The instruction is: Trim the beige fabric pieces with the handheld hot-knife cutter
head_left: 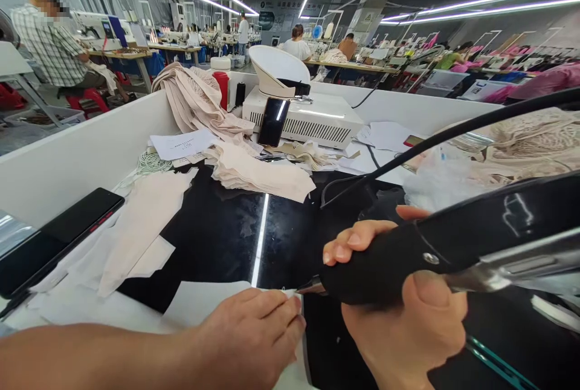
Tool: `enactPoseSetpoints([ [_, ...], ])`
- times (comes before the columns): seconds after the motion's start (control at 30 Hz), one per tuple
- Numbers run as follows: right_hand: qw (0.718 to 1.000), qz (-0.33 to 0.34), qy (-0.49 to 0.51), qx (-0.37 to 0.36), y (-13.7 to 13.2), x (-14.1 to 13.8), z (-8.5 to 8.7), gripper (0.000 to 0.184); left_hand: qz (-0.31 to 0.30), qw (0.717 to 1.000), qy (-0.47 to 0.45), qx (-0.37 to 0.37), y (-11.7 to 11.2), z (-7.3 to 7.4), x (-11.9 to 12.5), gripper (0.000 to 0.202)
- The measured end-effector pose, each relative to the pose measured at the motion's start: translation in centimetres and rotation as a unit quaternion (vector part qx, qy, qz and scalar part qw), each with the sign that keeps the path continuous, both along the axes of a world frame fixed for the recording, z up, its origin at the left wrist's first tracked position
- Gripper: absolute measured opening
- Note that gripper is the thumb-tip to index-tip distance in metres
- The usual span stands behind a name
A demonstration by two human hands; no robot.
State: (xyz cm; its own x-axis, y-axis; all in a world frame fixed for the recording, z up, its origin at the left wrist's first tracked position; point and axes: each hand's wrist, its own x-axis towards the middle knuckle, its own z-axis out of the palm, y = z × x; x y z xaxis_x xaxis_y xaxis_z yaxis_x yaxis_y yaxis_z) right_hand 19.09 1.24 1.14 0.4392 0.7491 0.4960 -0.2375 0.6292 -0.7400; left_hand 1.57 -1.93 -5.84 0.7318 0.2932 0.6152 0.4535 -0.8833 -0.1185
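My right hand (408,323) is wrapped around a thick black handheld tool (376,263), which has a metal lever and a small pointed coppery tip. The tip points left and reaches the edge of a white sheet (203,296); whether the sheet is paper or cloth I cannot tell. My left hand (258,335) lies closed over that edge, fingertips pressed together on it just beside the tip. Part of the sheet is hidden under this hand. Pale beige fabric pieces (149,208) lie to the left, and a stack of similar pieces (267,172) sits farther back.
A black cable (426,148) arcs over the right side. Behind the glossy black tabletop (217,239) stands a white vented box (312,121) with a phone (274,121) leaning on it. Another phone (58,239) lies left. White walls (90,148) edge the table; people work at tables beyond.
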Motion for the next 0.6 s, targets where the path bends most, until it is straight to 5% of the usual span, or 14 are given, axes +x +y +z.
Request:
enactPoseSetpoints([
  [0.4,1.000,0.026,0.001,0.018,0.27,-0.85,-0.50,0.043,-0.002,0.996,0.093,-0.012,-0.01,-0.30,-0.10,0.023],
  [0.6,1.000,0.020,0.000,0.009,0.11,-0.93,-0.56,0.045,0.000,1.000,0.023,0.000,0.10,-0.25,-0.02,0.023],
])
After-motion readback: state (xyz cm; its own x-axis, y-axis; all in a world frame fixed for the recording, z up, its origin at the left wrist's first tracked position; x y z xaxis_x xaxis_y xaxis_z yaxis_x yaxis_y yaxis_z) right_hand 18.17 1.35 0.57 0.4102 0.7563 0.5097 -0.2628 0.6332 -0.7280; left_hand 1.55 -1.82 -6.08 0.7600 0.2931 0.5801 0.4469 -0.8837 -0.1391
